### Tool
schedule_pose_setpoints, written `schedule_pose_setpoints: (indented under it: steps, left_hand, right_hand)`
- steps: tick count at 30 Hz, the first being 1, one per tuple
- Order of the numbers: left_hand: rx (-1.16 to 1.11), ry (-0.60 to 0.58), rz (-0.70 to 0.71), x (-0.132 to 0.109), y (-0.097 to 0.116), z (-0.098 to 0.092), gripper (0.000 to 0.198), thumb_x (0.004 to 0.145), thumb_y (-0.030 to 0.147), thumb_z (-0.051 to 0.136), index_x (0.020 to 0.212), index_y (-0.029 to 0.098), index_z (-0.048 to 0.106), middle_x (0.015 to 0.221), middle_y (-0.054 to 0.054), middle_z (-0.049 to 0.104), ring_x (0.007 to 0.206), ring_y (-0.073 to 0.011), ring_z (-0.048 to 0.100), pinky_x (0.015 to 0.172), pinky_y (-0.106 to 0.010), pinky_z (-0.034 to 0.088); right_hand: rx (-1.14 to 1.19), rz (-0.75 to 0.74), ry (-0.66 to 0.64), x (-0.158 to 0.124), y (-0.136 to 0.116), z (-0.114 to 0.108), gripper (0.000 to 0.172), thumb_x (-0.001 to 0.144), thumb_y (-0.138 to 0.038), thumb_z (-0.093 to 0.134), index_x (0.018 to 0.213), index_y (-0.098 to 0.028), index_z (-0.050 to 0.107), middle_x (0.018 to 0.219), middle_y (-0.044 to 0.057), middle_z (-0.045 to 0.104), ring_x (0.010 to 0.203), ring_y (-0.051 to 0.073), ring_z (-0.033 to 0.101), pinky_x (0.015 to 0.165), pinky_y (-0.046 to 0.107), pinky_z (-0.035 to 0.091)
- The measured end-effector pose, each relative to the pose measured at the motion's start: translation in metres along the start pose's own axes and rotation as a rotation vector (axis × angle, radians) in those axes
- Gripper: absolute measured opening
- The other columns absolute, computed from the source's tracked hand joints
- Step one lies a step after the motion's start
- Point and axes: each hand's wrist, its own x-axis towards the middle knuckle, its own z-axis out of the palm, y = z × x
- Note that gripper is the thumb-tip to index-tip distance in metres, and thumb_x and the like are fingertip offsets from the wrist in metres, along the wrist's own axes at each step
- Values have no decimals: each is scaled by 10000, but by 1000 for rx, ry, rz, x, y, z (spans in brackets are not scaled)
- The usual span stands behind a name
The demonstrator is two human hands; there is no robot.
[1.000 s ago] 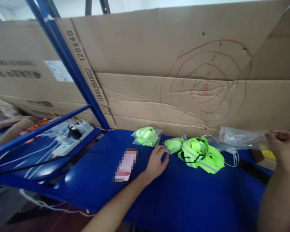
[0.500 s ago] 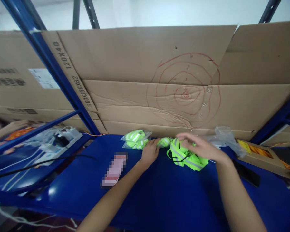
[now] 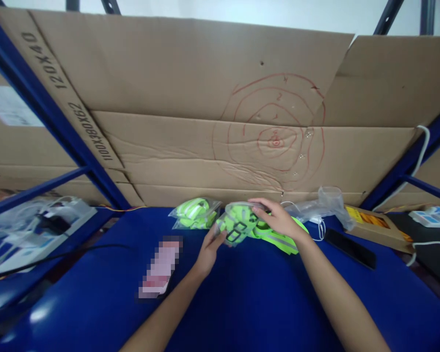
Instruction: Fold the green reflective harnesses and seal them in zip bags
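Note:
My left hand and my right hand both hold a small clear bag of neon green reflective straps, lifted just above the blue table. The left fingers pinch its lower left edge; the right fingers curl over its top right. Under my right hand lies a loose heap of green reflective straps. A second sealed bag of green straps rests on the table to the left, near the cardboard wall.
A blurred pink phone-like object lies left of my left arm. Empty clear bags, a black phone and a yellow-brown box sit at right. A cardboard wall with red circles backs the table. Power strips and cables lie at left.
My right hand came in from the far right to the straps. Both hands have taken up the small bag that lay on the table. The view shifted right and closer.

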Motion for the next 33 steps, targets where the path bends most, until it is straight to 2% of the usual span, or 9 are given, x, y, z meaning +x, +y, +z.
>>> schedule_pose_setpoints:
  steps: [3,7,9,12,14,17,21,26,33]
  left_hand:
    - [19,52,31,2,0,-3,542,814,465,781,1291,239,653,1225,-72,697,1113,-252,653,914,-318,523]
    - [211,228,157,2,3,-3,447,875,497,704,1228,236,619,1188,-75,644,1001,-205,628,812,-283,508]
    - [299,252,256,-3,8,0,388,869,456,728,1167,237,613,1146,-58,630,987,-183,600,820,-260,487]
    - [403,92,307,-16,16,6,234,889,420,715,943,201,653,832,-15,637,757,-146,582,705,-236,469]
    - [423,-34,267,-26,18,13,289,912,438,679,785,182,638,648,9,588,590,-123,533,585,-231,435]
    - [411,-152,208,-36,15,22,311,936,456,637,797,179,628,581,19,590,511,-113,531,524,-226,417]
    - [411,-145,163,-37,13,28,311,927,456,648,785,186,590,512,44,567,431,-92,490,473,-212,388]
    - [435,-110,122,-35,24,27,364,895,472,682,703,181,576,474,52,537,390,-74,450,428,-199,354]
    - [316,-244,32,-32,24,24,398,881,552,669,814,160,647,617,-7,655,467,-104,560,433,-206,408]
  right_hand:
    - [100,35,-12,-1,-5,1,348,936,-518,615,1045,-214,746,979,38,750,913,203,671,830,309,504]
    - [181,136,-17,2,5,4,413,838,-587,699,892,-179,734,757,21,709,675,159,621,640,271,474]
    - [224,194,-21,3,10,8,447,785,-607,740,862,-167,724,687,10,681,601,140,589,589,261,455]
    - [297,264,-63,2,8,18,477,743,-625,767,834,-160,715,642,-2,656,570,128,586,575,257,473]
    - [355,292,-124,-1,2,27,500,750,-649,747,857,-161,717,692,11,685,615,143,636,614,274,527]
    - [420,301,-241,-6,-9,41,502,752,-648,744,877,-163,722,781,34,725,689,168,691,662,306,578]
    - [435,282,-313,-10,-14,52,436,744,-567,790,874,-156,728,788,29,724,684,153,678,643,279,568]
    - [449,296,-355,-9,-12,53,416,773,-550,774,873,-148,730,789,28,721,727,160,688,650,277,584]
    - [441,286,-367,-10,-14,50,455,776,-580,775,894,-143,723,828,46,735,741,169,704,660,297,615]
